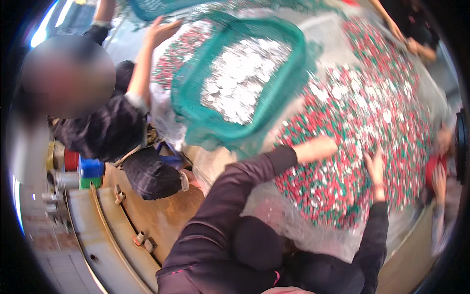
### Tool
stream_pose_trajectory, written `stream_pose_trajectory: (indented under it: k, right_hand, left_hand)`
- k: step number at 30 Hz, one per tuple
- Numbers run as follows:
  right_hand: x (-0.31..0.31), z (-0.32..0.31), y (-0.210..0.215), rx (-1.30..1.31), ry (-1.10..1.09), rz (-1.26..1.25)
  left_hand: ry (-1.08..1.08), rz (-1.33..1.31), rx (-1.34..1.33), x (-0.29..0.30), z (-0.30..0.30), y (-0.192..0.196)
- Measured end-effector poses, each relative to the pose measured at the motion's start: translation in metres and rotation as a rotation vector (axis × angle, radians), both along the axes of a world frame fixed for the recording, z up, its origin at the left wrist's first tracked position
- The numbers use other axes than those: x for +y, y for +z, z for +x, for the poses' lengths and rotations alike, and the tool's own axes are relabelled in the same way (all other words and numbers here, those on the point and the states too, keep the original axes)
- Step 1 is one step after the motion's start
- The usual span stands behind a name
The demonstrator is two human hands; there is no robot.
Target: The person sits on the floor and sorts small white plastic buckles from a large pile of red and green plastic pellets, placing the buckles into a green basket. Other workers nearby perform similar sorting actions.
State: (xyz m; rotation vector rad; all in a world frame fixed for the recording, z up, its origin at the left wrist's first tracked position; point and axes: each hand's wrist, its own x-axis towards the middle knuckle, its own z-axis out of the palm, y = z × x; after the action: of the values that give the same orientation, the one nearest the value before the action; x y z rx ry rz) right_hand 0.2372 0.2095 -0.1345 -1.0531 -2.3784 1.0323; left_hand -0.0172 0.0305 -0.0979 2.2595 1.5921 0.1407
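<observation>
A wide layer of small red, green and white pieces (313, 191), too small and blurred to name, covers the sheeted surface before me. My left hand (319, 149) is over the layer's middle, its outline rounded. Its fingers are hidden and smeared, so I cannot tell whether it holds anything. To its right, my right hand (375, 167) rests among the pieces with thumb and fingers apart. Farther off to the left stands a green mesh basket (286, 93), partly filled with white and silvery pieces (245, 73); neither of my hands touches it.
A person (105, 127) at the left reaches a hand (159, 32) toward the basket. Other people's hands are at the far right (415, 48) and right edge (439, 181). Clear plastic sheeting (293, 215) edges the surface. Metal rails (105, 235) and a blue container (91, 168) are lower left.
</observation>
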Motion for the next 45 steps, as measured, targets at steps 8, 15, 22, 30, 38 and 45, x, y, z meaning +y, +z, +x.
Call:
stream_pose_trajectory:
  k: [8, 15, 22, 30, 38, 45]
  right_hand:
    - [-0.104, -0.016, 0.038, -0.467, 0.470, 0.137]
    - [-0.100, 0.023, 0.098, 0.145, 0.053, -0.516]
    - [-0.057, -0.001, 0.053, 0.098, 0.083, -0.141]
    - [-0.072, -0.023, 0.045, -0.066, 0.156, -0.354]
    - [-0.059, 0.074, 0.097, 0.628, -0.327, -1.145]
    - [-0.050, 0.050, 0.027, -0.198, -0.140, -0.040]
  left_hand:
    - [0.672, -0.192, -0.640, -0.023, -0.027, 0.041]
    - [0.548, -0.117, -0.365, -0.027, -0.023, 0.036]
    - [0.425, 0.128, -0.316, 0.008, -0.011, 0.031]
    - [0.793, -0.418, -0.916, -0.001, -0.014, 0.082]
    - [0.479, -0.870, -1.662, -0.012, 0.025, 0.072]
    - [-0.087, -0.175, -0.141, -0.089, 0.107, 0.048]
